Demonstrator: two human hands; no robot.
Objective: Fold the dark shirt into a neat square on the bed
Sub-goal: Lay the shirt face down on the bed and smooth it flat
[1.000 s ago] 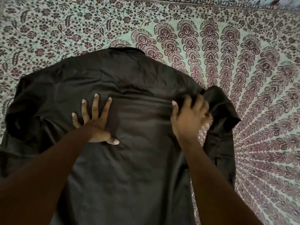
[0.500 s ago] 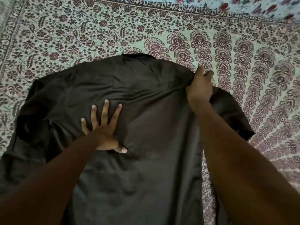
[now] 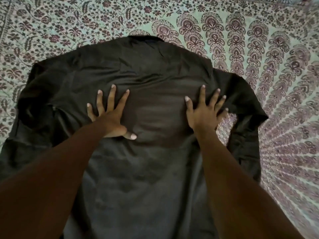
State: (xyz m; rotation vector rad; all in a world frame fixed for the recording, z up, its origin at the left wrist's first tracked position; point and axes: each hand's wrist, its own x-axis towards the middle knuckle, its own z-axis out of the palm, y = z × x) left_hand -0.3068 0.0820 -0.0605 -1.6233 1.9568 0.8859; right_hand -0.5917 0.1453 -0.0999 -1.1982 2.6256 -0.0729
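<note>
Two hands, left hand (image 3: 110, 118) and right hand (image 3: 203, 114), flat on one shirt (image 3: 155, 69).

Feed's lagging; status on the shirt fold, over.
Left hand, right hand open, flat on dark fabric shirt. Shirt spread on patterned bedspread, not yet square. Nothing in the way.

A dark shirt (image 3: 155, 80) lies spread on a bed, over a bedspread (image 3: 284, 69) printed with maroon flowers and fan shapes on pale green. The collar end points away from the person. The left hand (image 3: 110, 116) presses flat on the middle of the shirt, fingers spread and straight. The right hand (image 3: 203, 114) presses flat near the shirt's right edge, fingers splayed. The right sleeve (image 3: 245, 118) lies folded and bunched beside that hand. The left sleeve (image 3: 34, 107) is crumpled at the far left.
</note>
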